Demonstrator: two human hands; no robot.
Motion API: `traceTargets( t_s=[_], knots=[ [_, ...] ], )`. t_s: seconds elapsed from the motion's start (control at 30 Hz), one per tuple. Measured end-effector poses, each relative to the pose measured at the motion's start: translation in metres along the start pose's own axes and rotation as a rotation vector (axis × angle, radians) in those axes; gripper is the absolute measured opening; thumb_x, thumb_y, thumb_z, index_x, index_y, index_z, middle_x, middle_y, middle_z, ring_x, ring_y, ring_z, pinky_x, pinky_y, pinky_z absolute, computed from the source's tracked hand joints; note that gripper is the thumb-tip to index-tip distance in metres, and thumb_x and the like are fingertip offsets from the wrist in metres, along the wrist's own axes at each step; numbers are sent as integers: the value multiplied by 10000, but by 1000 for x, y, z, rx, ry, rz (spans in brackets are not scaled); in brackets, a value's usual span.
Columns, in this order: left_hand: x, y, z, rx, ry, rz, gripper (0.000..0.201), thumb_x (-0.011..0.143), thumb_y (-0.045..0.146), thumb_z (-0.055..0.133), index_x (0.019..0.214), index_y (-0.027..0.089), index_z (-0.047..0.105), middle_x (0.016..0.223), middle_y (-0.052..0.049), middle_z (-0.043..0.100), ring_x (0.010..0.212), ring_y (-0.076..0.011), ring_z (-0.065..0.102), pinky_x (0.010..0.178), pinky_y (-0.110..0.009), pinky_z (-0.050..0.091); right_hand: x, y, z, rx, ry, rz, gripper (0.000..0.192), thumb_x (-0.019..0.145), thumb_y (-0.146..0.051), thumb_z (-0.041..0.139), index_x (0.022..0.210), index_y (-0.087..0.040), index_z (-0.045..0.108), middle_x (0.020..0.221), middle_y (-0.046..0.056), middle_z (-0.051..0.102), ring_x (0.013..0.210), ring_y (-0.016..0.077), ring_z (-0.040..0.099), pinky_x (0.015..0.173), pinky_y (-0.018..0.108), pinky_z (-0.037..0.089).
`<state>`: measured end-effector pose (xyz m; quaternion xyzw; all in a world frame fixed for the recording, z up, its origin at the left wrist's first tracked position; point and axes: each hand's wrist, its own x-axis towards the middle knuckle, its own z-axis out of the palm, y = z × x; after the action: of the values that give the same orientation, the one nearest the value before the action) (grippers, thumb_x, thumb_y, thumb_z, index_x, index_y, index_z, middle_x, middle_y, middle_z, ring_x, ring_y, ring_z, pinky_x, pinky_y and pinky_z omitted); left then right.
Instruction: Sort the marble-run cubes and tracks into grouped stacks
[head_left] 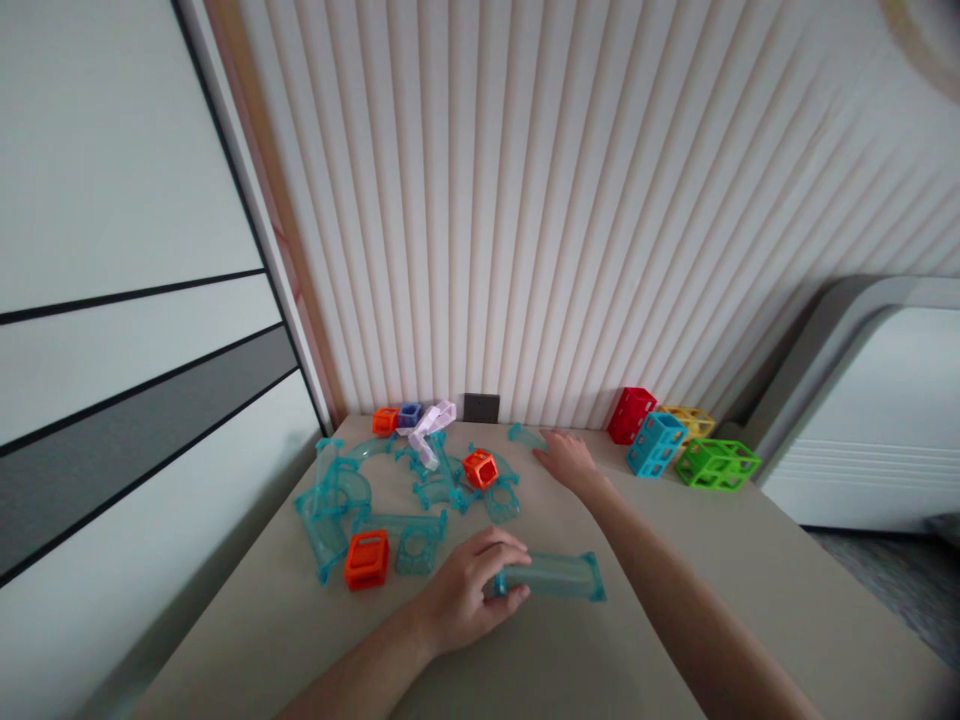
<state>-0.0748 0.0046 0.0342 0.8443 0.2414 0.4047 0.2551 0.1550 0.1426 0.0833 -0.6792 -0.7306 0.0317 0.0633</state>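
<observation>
My left hand is closed on the left end of a straight translucent teal track piece, which lies across the near part of the table. Farther back, my right hand has its fingers on the right end of a curved teal track piece; the fingertips partly cover that end. To the left of my left hand are a flat teal piece with a round hole and an orange open-frame cube. Beyond it, another orange cube sits among teal track pieces.
More teal pieces lie at the table's left. A lilac piece, a small orange cube and a blue cube are behind. Red, blue, yellow and green frame blocks stand back right, by the wall.
</observation>
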Motion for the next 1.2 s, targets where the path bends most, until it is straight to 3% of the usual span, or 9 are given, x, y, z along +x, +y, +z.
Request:
traceTargets(
  t_s=[0.07, 0.17, 0.3, 0.4, 0.53, 0.67, 0.9, 1.2],
  knots=[
    [1, 1, 0, 9, -15, -3, 250, 909, 252, 655, 1154, 209, 631, 1129, -97, 695, 1058, -188, 675, 946, -301, 549, -7, -21, -11, 15, 38, -53, 364, 997, -285, 497, 1299, -128, 625, 1305, 206, 664, 1229, 295, 618, 1005, 369, 433],
    [2, 3, 1, 20, -36, 7, 234, 901, 265, 664, 1126, 198, 651, 1090, -99, 717, 1020, -192, 689, 921, -295, 555, -25, -67, -23, 75, 26, -211, 391, 1048, -362, 396, 1339, -202, 603, 1266, 124, 704, 1161, 215, 661, 968, 279, 451],
    [0, 2, 2, 26, -24, -6, 247, 897, 321, 674, 1091, 169, 689, 1051, -113, 746, 997, -216, 709, 911, -302, 558, -52, -124, -23, 86, -62, -421, 444, 958, -573, 534, 1130, -204, 713, 1118, 121, 758, 1052, 274, 714, 888, 325, 509],
    [-2, -1, 3, 29, -10, -22, 263, 910, 358, 650, 1082, 170, 712, 1022, -107, 764, 968, -228, 723, 900, -312, 561, -61, -145, -18, 37, -118, -481, 447, 916, -557, 621, 1114, -166, 710, 1089, 152, 763, 1029, 305, 728, 856, 365, 542],
    [-2, -4, 5, 37, -38, 3, 300, 914, 398, 621, 1077, 169, 725, 1026, -113, 764, 961, -245, 724, 870, -324, 569, -59, -149, -14, 11, -127, -419, 343, 905, -423, 674, 1069, -125, 721, 1044, 192, 768, 997, 331, 741, 805, 374, 561],
    [0, -4, 6, 28, -70, 11, 315, 917, 397, 610, 1088, 158, 722, 1021, -122, 759, 954, -253, 723, 858, -332, 568, -56, -145, -14, 20, -113, -350, 217, 950, -262, 569, 990, -135, 741, 992, 188, 777, 944, 324, 756, 757, 351, 557],
    [3, 1, 2, 17, -90, -34, 280, 913, 385, 624, 1073, 169, 702, 1033, -114, 738, 972, -237, 705, 865, -314, 557, -49, -133, -18, 91, -61, -236, 300, 1009, -183, 435, 1000, -157, 734, 1022, 158, 774, 947, 258, 749, 768, 275, 503],
    [3, 1, 2, 18, -123, -39, 249, 905, 358, 639, 1068, 175, 684, 1052, -104, 730, 984, -225, 697, 871, -301, 546, -49, -122, -6, 171, -18, -209, 295, 966, -41, 446, 1177, -130, 632, 1115, 144, 715, 963, 205, 721, 772, 238, 478]
  ],
)
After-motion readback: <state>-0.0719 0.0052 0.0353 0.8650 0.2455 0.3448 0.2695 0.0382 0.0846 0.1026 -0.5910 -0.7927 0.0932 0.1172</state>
